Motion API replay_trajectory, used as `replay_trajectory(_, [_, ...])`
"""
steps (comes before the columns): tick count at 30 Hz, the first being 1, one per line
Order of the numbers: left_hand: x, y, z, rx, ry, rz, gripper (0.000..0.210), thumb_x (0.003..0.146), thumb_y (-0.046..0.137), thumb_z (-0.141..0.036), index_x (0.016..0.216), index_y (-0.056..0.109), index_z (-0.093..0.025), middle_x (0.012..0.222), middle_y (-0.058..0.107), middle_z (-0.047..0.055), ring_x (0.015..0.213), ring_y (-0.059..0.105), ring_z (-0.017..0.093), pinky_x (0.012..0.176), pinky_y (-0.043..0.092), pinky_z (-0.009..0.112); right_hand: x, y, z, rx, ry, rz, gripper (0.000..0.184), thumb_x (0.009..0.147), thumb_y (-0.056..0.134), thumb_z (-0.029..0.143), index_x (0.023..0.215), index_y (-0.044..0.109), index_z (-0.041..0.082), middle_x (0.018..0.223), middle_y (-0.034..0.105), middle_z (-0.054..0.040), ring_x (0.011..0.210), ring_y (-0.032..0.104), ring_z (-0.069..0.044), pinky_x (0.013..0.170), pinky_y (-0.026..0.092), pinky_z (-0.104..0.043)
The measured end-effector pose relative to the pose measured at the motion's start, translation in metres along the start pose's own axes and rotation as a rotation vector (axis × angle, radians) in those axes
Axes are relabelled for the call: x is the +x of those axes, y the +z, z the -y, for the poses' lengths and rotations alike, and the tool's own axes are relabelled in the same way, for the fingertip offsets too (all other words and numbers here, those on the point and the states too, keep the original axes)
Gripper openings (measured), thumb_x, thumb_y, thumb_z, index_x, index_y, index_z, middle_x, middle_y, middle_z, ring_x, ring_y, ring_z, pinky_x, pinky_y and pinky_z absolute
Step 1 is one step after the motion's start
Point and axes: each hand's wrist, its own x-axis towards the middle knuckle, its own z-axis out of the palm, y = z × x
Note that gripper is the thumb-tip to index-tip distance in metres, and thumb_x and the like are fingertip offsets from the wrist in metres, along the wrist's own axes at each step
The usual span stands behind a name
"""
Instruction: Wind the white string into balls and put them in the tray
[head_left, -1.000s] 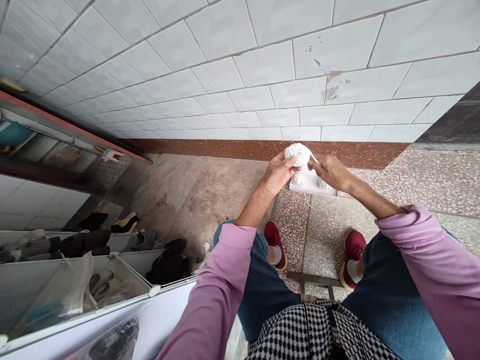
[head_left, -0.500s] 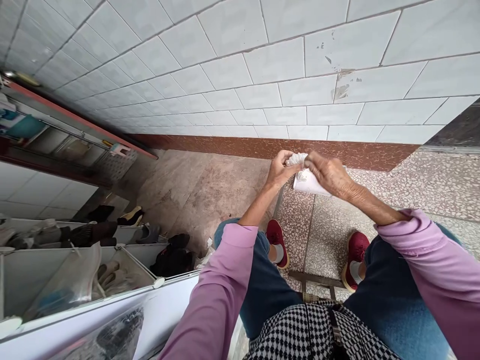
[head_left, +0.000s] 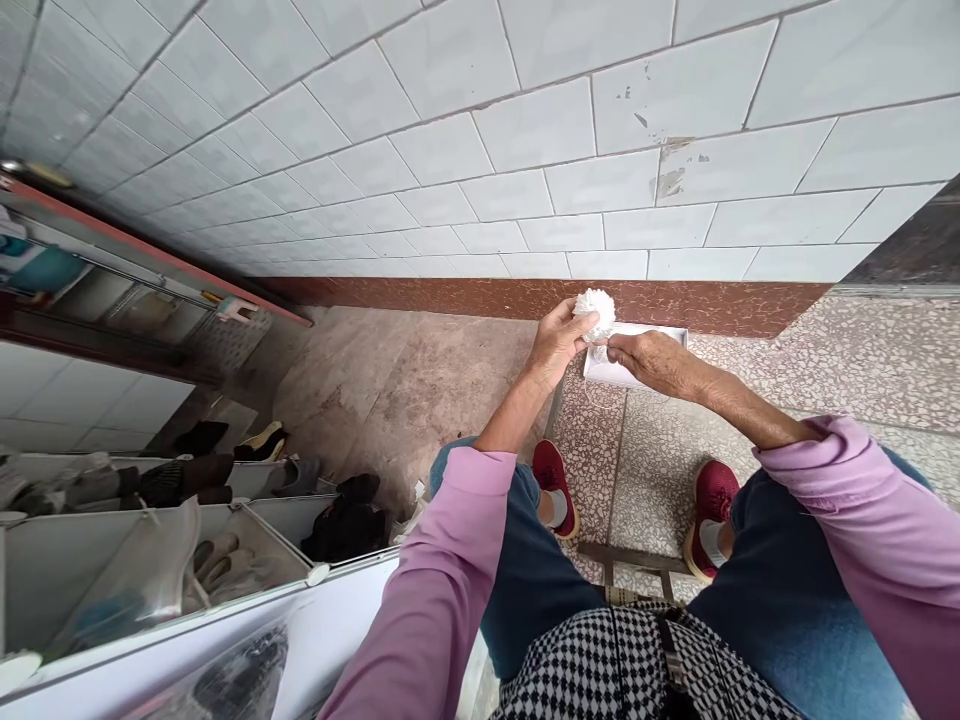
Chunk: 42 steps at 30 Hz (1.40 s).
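My left hand (head_left: pixel 553 346) is closed on a white ruffled pompom (head_left: pixel 595 306), with the thumb pressed against its side. Just below the pompom, my right hand (head_left: pixel 660 364) is closed in a pinch. What lies between its fingertips is too small to make out. Beneath both hands a shallow white box (head_left: pixel 611 373) rests on the floor, partly covered by my right hand. Some white material shows inside it. A thin pale thread (head_left: pixel 594 403) loops out below the box's near edge.
A tiled wall (head_left: pixel 525 210) with a brown skirting (head_left: pixel 420 296) runs across the front. My red shoes (head_left: pixel 553 478) stand on the speckled floor. To the left is a shelf rack (head_left: pixel 247 595) holding footwear and plastic bags. A low stool bar (head_left: pixel 630 560) lies between my feet.
The pompom has turned upward and shows more fully in my left hand. My right hand has dropped from its top to just below it. The view has shifted slightly.
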Motion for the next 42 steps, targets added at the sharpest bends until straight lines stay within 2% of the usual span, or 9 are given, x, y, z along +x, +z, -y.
replay_trajectory(5, [0.001,-0.007,0.006,0.239,0.100,-0.085,0.069,0.059,0.107,-0.052,0.112,0.076,-0.019,0.106,0.082,0.006,0.100,0.075,0.022,0.089,0.060,0.033,-0.006,-0.019,0.014,0.226,-0.170,-0.004,0.033,0.110,0.058,0.038,0.083,0.066,0.022,0.075,0.065,-0.0026,0.068,0.056,-0.018,0.071,0.041,-0.034])
replay_trajectory(12, [-0.011,-0.004,0.004,0.317,0.025,0.350,0.062,0.079,0.094,-0.069,0.112,0.081,-0.019,0.100,0.077,0.005,0.087,0.069,0.017,0.077,0.053,0.030,-0.002,-0.047,0.004,0.295,-0.131,-0.271,0.040,0.107,0.062,0.053,0.079,0.058,0.024,0.074,0.057,-0.0007,0.072,0.051,-0.018,0.071,0.039,-0.036])
replay_trajectory(15, [-0.014,0.000,0.003,0.260,-0.024,0.404,0.061,0.083,0.088,-0.075,0.108,0.081,-0.019,0.091,0.071,0.004,0.077,0.064,0.015,0.070,0.051,0.030,-0.001,-0.046,-0.003,0.289,-0.110,-0.293,0.043,0.109,0.059,0.053,0.077,0.053,0.025,0.072,0.053,-0.0003,0.070,0.047,-0.017,0.070,0.038,-0.036])
replay_trajectory(22, [-0.003,-0.001,-0.006,-0.008,0.008,0.095,0.070,0.062,0.101,-0.062,0.113,0.072,-0.023,0.108,0.078,0.005,0.100,0.073,0.019,0.087,0.059,0.033,0.000,-0.025,0.001,0.227,-0.104,-0.120,0.044,0.108,0.058,0.054,0.075,0.057,0.025,0.069,0.057,-0.0008,0.067,0.049,-0.017,0.069,0.035,-0.035])
replay_trajectory(25, [0.003,-0.007,-0.006,-0.018,0.030,-0.071,0.060,0.064,0.100,-0.046,0.108,0.067,-0.023,0.109,0.078,0.004,0.100,0.074,0.018,0.085,0.058,0.031,-0.005,-0.019,0.012,0.287,-0.164,0.015,0.048,0.109,0.057,0.060,0.081,0.067,0.023,0.069,0.059,-0.0006,0.065,0.050,-0.017,0.067,0.037,-0.034])
replay_trajectory(28, [0.004,-0.009,-0.001,0.089,0.019,-0.109,0.058,0.062,0.098,-0.037,0.111,0.070,-0.021,0.109,0.080,0.005,0.098,0.073,0.019,0.083,0.057,0.030,-0.007,-0.022,0.017,0.374,-0.184,0.085,0.053,0.107,0.061,0.068,0.082,0.070,0.022,0.068,0.058,0.0010,0.063,0.047,-0.015,0.065,0.038,-0.033])
replay_trajectory(32, [-0.002,-0.005,0.001,0.277,-0.025,0.049,0.054,0.061,0.096,-0.034,0.109,0.076,-0.018,0.099,0.079,0.005,0.091,0.070,0.018,0.082,0.055,0.030,-0.001,-0.036,0.010,0.456,-0.140,-0.029,0.054,0.101,0.072,0.072,0.080,0.068,0.023,0.068,0.056,0.0020,0.063,0.046,-0.015,0.062,0.036,-0.032])
replay_trajectory(37, [-0.012,0.000,-0.007,0.114,-0.134,0.325,0.045,0.066,0.092,-0.044,0.100,0.076,-0.019,0.089,0.073,0.003,0.081,0.066,0.015,0.078,0.057,0.030,0.004,-0.043,-0.002,0.538,-0.056,-0.161,0.053,0.095,0.082,0.071,0.079,0.063,0.024,0.067,0.055,0.0021,0.063,0.043,-0.014,0.058,0.034,-0.032])
replay_trajectory(42, [-0.015,0.003,-0.011,-0.061,-0.114,0.351,0.055,0.061,0.096,-0.042,0.107,0.074,-0.021,0.100,0.074,0.005,0.091,0.071,0.019,0.084,0.063,0.034,0.009,-0.033,-0.006,0.657,-0.012,-0.171,0.047,0.098,0.078,0.067,0.087,0.062,0.025,0.064,0.053,0.0047,0.055,0.038,-0.012,0.052,0.029,-0.030])
